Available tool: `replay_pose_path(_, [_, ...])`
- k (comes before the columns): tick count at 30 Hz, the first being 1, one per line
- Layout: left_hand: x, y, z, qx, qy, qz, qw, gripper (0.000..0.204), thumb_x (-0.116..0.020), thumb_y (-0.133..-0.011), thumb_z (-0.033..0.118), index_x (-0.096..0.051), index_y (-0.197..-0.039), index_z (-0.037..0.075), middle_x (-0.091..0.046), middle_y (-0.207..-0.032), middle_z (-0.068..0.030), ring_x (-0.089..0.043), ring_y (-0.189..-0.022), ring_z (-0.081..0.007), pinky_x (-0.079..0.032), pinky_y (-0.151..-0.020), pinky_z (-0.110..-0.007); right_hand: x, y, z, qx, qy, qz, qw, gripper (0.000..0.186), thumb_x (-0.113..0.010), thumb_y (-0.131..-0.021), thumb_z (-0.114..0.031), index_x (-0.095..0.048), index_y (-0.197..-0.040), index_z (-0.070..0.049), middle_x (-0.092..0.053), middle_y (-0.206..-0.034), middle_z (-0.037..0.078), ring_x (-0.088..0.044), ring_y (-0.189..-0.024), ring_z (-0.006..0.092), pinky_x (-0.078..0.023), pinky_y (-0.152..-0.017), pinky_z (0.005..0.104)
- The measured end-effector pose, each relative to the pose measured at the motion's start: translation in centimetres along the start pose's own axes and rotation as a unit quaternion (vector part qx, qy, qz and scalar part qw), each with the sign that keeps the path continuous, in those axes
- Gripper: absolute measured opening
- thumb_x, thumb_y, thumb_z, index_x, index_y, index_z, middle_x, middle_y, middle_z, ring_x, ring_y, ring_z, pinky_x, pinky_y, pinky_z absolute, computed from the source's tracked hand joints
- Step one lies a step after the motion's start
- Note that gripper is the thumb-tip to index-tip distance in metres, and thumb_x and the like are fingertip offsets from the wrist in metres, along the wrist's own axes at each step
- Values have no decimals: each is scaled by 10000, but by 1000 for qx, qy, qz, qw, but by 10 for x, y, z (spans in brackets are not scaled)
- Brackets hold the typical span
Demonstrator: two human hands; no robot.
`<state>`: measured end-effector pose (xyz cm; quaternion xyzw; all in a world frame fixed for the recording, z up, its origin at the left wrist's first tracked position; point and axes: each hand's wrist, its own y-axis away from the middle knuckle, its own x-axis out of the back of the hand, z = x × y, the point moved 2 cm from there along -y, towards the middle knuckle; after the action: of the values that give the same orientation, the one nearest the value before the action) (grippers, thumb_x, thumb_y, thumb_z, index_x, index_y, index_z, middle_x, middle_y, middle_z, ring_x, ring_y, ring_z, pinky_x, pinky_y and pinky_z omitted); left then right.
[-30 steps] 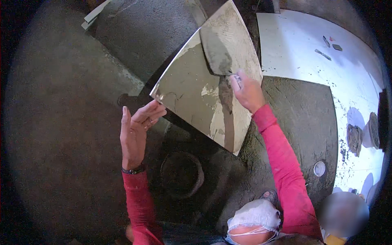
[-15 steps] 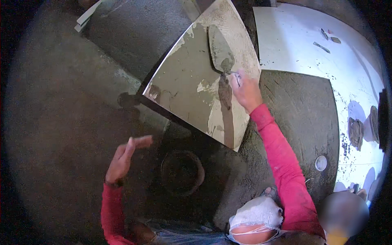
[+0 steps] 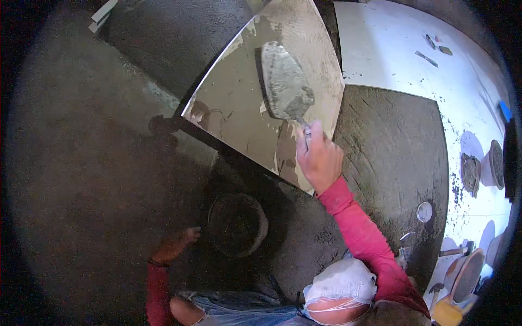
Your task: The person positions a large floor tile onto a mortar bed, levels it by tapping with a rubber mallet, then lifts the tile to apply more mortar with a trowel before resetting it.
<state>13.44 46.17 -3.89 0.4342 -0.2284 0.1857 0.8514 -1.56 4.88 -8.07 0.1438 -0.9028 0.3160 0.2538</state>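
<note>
My right hand (image 3: 318,159) grips the handle of a mortar-coated trowel (image 3: 285,83), whose blade lies flat on the upturned back of a large square tile (image 3: 235,108). The tile leans tilted over the grey mortar bed, its surface partly smeared with wet mortar. My left hand (image 3: 175,245) hangs low in shadow beside a dark round bucket (image 3: 237,224), fingers loosely curled and holding nothing. Both arms wear red sleeves.
A laid white tile floor (image 3: 391,49) runs along the right, with small tools, bowls and a hammer (image 3: 454,251) on it. Combed grey mortar (image 3: 391,152) covers the ground right of the tile. A small white cup (image 3: 424,211) sits on the mortar.
My left hand dropped from the tile's lower edge down to beside the bucket. My right hand has drawn the trowel along the tile's back.
</note>
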Motion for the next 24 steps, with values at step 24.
replay_pose_path(24, [-7,-7,-36,-75,129,-12,989,570,-413,-1020,419,-433,-1391,-13,-473,-1413,-161,-511,-1248,-288,-403,-1047,-414,-70,-27,114,-184,-206,-105,955,278,-484,-975,-267,-521,-934,5,-570,-627,177,-571,-434,269,-428,-422,394])
